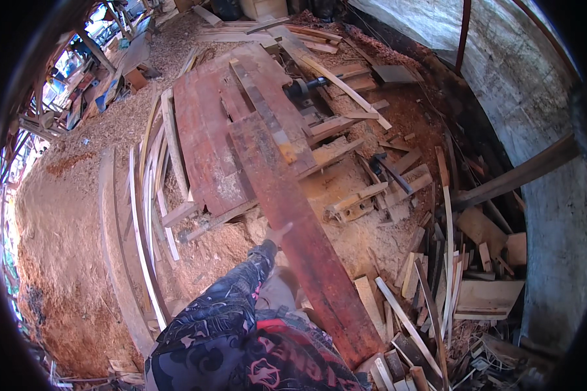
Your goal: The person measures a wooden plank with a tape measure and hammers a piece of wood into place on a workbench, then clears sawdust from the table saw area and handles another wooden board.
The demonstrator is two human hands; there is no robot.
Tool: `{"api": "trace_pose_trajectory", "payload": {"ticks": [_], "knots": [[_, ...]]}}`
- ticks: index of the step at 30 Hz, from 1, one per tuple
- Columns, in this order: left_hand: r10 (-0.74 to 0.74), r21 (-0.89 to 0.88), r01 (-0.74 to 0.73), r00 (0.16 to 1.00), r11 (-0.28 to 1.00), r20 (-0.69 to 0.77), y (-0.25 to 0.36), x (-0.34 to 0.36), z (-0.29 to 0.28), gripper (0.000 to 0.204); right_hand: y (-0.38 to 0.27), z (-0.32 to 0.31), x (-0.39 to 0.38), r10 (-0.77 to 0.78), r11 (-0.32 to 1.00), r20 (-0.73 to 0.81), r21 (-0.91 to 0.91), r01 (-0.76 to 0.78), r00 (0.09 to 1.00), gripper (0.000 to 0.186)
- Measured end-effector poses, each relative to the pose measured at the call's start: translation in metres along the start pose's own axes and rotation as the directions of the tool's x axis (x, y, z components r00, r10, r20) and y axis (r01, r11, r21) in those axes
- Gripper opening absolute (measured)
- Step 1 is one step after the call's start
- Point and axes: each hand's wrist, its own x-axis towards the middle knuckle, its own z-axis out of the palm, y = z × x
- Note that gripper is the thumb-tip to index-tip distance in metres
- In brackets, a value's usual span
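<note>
A long reddish-brown plank (306,234) slants from the worktable down past my right side. My left hand (278,232) holds its left edge near the middle, the thumb lying over the top face and the other fingers hidden beneath. The plank's far end rests on the reddish wooden worktable (205,130), beside a narrower wooden bar (261,107) lying across that top. A dark slot shows in the tabletop left of the bar. My right hand is out of sight.
Several long thin strips (137,215) lie left of the table on sawdust-covered ground (65,215). A black cylindrical machine part (304,86) and a hammer-like tool (391,173) sit among wood pieces on the right. Offcuts (437,306) pile near a pale sheet wall (554,247).
</note>
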Motion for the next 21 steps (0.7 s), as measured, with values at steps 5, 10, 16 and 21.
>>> {"api": "trace_pose_trajectory", "payload": {"ticks": [5, 10, 16, 21], "knots": [[-0.016, 0.009, 0.015, 0.998, 1.0, 0.057, 0.0, -0.002, 0.006, 0.086, -0.002, -0.002, -0.002, -0.001, 1.0, -0.004, 0.001, 0.001, 1.0, 0.1], [0.156, -0.058, -0.156, 0.988, 0.986, 0.001, -0.001, -0.006, 0.014, 0.071, -0.002, -0.002, -0.002, 0.002, 1.0, -0.005, 0.002, -0.002, 1.0, 0.101], [0.259, 0.056, -0.258, 0.966, 0.965, -0.017, 0.004, 0.001, -0.01, 0.071, 0.007, 0.002, -0.006, 0.025, 1.0, 0.009, -0.004, -0.025, 1.0, 0.101], [0.201, -0.059, -0.201, 0.979, 0.978, 0.008, 0.006, -0.006, 0.003, 0.07, 0.01, -0.013, -0.007, 0.025, 1.0, -0.015, 0.007, -0.024, 1.0, 0.102]]}}
